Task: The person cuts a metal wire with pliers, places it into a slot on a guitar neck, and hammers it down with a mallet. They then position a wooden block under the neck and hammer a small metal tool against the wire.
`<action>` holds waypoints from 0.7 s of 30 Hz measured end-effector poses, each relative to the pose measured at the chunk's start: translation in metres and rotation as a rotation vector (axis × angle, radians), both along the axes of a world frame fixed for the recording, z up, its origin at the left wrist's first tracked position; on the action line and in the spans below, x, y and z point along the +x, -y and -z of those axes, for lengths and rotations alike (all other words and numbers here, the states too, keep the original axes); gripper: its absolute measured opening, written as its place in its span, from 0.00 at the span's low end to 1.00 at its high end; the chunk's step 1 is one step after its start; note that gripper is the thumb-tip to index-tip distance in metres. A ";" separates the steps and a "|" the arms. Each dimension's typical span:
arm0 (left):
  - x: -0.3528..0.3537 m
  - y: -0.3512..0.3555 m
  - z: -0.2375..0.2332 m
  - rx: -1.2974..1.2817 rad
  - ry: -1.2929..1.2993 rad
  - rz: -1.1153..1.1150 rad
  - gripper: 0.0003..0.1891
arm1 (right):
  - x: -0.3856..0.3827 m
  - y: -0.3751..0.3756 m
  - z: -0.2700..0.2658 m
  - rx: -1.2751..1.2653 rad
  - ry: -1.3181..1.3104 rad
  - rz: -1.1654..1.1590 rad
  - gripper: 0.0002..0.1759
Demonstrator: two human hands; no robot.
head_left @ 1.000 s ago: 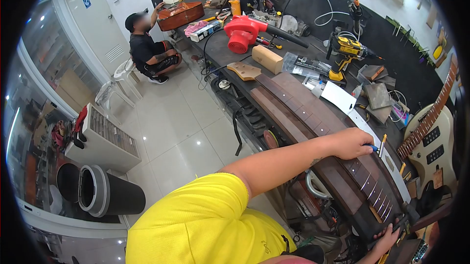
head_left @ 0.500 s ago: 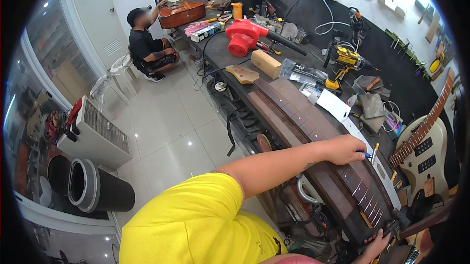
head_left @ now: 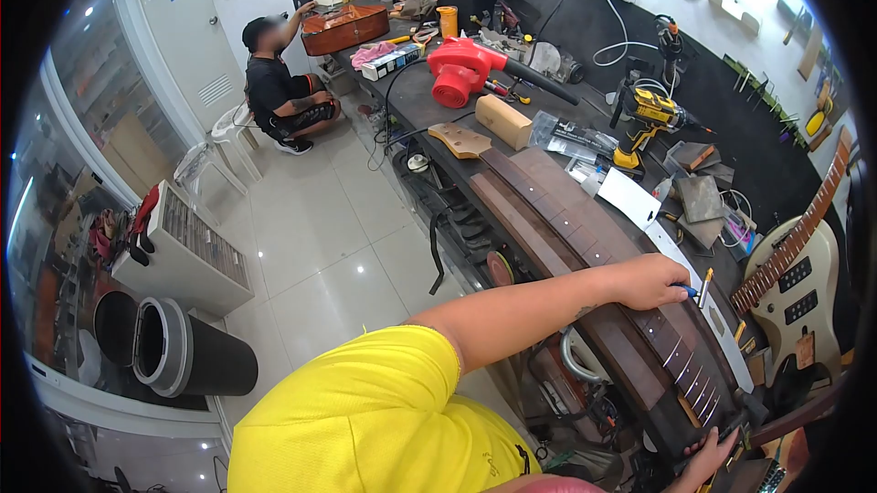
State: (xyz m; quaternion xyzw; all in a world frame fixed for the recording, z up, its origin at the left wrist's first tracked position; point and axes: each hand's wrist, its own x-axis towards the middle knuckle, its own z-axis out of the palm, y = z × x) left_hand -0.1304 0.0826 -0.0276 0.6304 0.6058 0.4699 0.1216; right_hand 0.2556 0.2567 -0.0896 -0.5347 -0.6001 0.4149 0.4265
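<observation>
My left hand (head_left: 650,281) reaches across the fretted guitar neck (head_left: 658,338), fingers closed around a slim blue tool (head_left: 683,291) whose blue end shows past the fingers. Just beyond it stands a small yellow-tipped piece (head_left: 706,283), beside a long white straight strip (head_left: 722,338). The neck lies along the bench with its bare-wood headstock (head_left: 459,138) at the far end; several metal frets show towards the near end. Down by that near end, my right hand (head_left: 708,458) is curled at a dark object, largely hidden at the view's edge.
A red blower (head_left: 461,68), a wooden block (head_left: 503,121) and a yellow cordless drill (head_left: 653,114) lie along the bench. At right leans a cream electric guitar (head_left: 795,292). A person (head_left: 285,91) crouches by an acoustic guitar (head_left: 345,30). A black bin (head_left: 206,347) stands at left.
The whole view has shifted slightly to the right. Both hands keep nearly the same places along the neck, and the left stays closed on the blue tool.
</observation>
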 end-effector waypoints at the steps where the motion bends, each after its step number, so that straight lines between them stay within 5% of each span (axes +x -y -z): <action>1: 0.000 -0.001 0.001 0.000 0.000 0.001 0.16 | 0.000 0.000 0.000 0.000 0.000 0.001 0.37; 21: 0.000 -0.002 0.004 0.040 -0.004 -0.001 0.15 | -0.008 0.009 -0.005 0.061 0.024 0.059 0.42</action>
